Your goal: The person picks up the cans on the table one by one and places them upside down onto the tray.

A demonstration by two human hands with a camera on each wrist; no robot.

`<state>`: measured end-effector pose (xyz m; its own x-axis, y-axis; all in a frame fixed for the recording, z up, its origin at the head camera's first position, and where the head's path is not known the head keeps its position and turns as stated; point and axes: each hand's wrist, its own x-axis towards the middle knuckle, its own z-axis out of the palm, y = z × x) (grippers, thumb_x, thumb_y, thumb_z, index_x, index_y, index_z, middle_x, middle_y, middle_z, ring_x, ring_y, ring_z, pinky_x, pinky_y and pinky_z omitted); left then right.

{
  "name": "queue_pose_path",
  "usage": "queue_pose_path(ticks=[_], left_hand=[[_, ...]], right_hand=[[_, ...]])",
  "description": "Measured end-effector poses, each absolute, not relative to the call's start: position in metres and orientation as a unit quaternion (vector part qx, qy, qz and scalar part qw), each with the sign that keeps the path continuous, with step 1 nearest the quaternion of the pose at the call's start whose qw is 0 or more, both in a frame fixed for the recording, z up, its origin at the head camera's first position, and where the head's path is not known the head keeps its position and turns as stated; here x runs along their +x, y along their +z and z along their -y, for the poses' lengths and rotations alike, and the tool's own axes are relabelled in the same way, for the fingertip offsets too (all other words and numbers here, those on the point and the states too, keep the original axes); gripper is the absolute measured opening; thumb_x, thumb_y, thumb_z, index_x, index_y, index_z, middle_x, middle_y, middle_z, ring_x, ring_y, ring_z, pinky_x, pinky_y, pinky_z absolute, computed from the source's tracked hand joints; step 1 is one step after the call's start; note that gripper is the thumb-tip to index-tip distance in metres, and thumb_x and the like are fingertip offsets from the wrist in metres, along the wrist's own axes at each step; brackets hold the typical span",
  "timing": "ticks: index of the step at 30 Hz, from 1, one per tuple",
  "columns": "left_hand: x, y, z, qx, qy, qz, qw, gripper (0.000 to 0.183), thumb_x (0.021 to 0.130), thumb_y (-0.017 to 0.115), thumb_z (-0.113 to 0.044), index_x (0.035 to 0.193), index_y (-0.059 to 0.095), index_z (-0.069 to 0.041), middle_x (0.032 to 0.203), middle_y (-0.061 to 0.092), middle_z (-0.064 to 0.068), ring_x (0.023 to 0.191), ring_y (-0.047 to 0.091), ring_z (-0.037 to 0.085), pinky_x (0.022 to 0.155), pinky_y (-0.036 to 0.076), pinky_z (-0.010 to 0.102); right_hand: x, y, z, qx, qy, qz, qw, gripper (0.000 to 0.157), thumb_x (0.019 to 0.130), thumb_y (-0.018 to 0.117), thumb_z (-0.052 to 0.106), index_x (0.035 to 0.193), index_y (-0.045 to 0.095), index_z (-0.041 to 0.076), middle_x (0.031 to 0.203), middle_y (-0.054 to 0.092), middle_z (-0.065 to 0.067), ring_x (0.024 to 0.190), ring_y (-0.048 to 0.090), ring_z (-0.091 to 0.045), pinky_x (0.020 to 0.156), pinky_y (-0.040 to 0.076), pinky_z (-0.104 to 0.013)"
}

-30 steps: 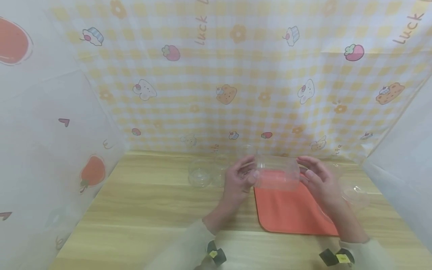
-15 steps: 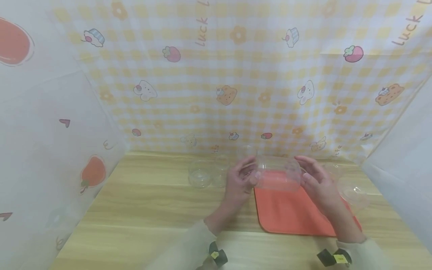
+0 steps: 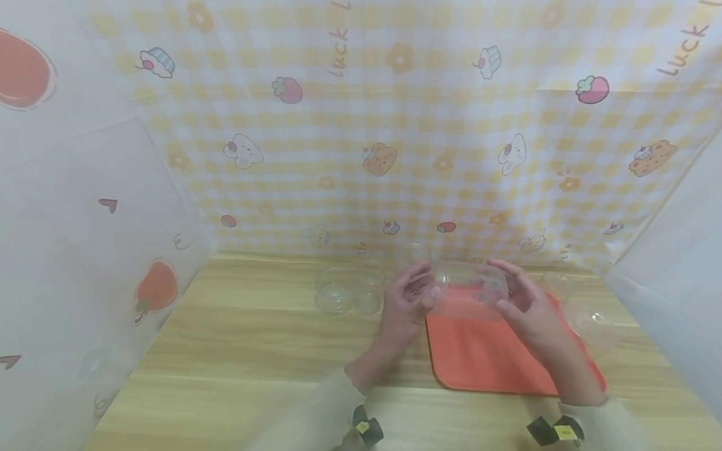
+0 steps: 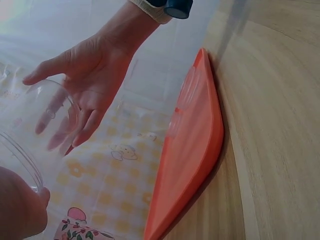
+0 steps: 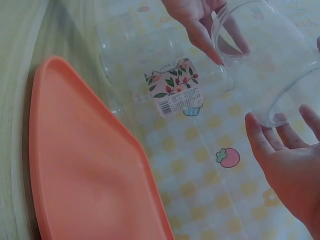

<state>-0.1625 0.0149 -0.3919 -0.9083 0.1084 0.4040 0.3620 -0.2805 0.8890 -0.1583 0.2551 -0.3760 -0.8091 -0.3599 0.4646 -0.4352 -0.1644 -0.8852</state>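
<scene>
Between my hands a clear jar (image 3: 468,291) lies on its side in the air above an orange-red tray (image 3: 479,357). My left hand (image 3: 403,304) grips the left end, where threaded rings show in the left wrist view. Around the other end, my right hand (image 3: 530,307) has its thumb in front and its fingers behind. The right wrist view shows the right fingertips (image 5: 257,132) touching the jar's rounded edge. Through the clear wall, parts of the right fingers (image 4: 57,125) are visible in the left wrist view.
Several clear jars (image 3: 334,297) stand left of the tray, near the patterned cloth backdrop (image 3: 338,125). One bears a pink floral label (image 5: 175,87) with a barcode. Clear round pieces (image 3: 592,319) lie at the tray's right side. Wooden tabletop (image 3: 254,363) extends to the left.
My right hand has moved left, further over the jar's right end. The jar and my left hand have shifted slightly right. The tray and standing jars stay put.
</scene>
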Motion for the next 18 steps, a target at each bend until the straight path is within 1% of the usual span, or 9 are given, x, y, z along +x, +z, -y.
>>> queue_pose_path(ticks=[4, 9, 13, 18], left_hand=[[-0.1614, -0.3899, -0.0145, -0.196, -0.765, 0.609, 0.075, 0.059, 0.092, 0.065, -0.031, 0.141, 0.055, -0.001, 0.138, 0.056, 0.010, 0.124, 0.058, 0.028, 0.102, 0.049, 0.036], [-0.1605, -0.3884, -0.0118, -0.211, -0.756, 0.616, 0.072, 0.058, 0.094, 0.063, -0.030, 0.143, 0.054, 0.000, 0.140, 0.055, 0.012, 0.125, 0.057, 0.028, 0.103, 0.049, 0.037], [-0.1607, -0.3887, -0.0092, -0.230, -0.749, 0.617, 0.072, 0.059, 0.095, 0.062, -0.031, 0.144, 0.052, 0.001, 0.141, 0.053, 0.014, 0.125, 0.057, 0.030, 0.102, 0.049, 0.038], [-0.1615, -0.3890, -0.0051, -0.246, -0.744, 0.618, 0.055, 0.059, 0.097, 0.062, -0.033, 0.146, 0.050, -0.002, 0.141, 0.052, 0.014, 0.126, 0.055, 0.029, 0.103, 0.049, 0.038]], right_hand=[[-0.1596, -0.3775, -0.2540, 0.318, 0.700, 0.638, 0.033, 0.057, 0.099, 0.054, -0.009, 0.152, 0.031, -0.007, 0.146, 0.048, -0.024, 0.129, 0.055, -0.033, 0.099, 0.052, -0.040], [-0.1614, -0.3790, -0.2533, 0.336, 0.704, 0.625, 0.037, 0.057, 0.099, 0.052, -0.012, 0.151, 0.030, -0.010, 0.145, 0.046, -0.028, 0.129, 0.054, -0.036, 0.100, 0.052, -0.042], [-0.1621, -0.3795, -0.2536, 0.338, 0.704, 0.624, 0.039, 0.057, 0.097, 0.051, -0.015, 0.151, 0.031, -0.009, 0.145, 0.047, -0.027, 0.129, 0.054, -0.035, 0.099, 0.052, -0.041], [-0.1625, -0.3786, -0.2546, 0.339, 0.702, 0.625, 0.044, 0.058, 0.096, 0.051, -0.017, 0.150, 0.032, -0.010, 0.144, 0.050, -0.024, 0.129, 0.055, -0.033, 0.098, 0.053, -0.042]])
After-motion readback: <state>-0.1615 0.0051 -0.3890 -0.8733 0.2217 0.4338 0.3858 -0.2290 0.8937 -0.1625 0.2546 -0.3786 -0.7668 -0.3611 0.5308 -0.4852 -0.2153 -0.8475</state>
